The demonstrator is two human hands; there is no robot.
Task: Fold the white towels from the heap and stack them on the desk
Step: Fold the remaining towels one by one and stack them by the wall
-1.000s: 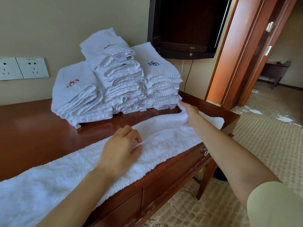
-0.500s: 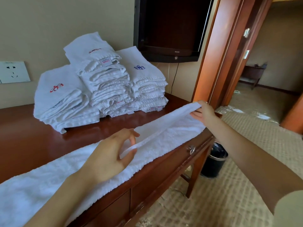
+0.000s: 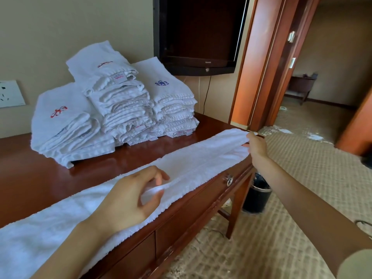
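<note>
A long white towel (image 3: 203, 158) lies stretched along the front edge of the wooden desk (image 3: 36, 178), folded lengthwise. My left hand (image 3: 130, 200) pinches the folded edge near the towel's middle between thumb and fingers. My right hand (image 3: 256, 146) grips the towel's far right end at the desk's corner, lifting it slightly. Behind the towel stand three stacks of folded white towels (image 3: 120, 105), some with red or blue embroidery.
A dark TV (image 3: 199, 33) hangs on the wall above the desk's right end. A wall socket (image 3: 10, 93) sits at the left. A black bin (image 3: 257, 196) stands on the carpet under the desk's corner. A wooden door frame (image 3: 261, 63) opens onto another room.
My right hand slid the towel's end rightward from near the stacks to the desk corner, pulling the fold straight. My left hand kept its pinch near the middle.
</note>
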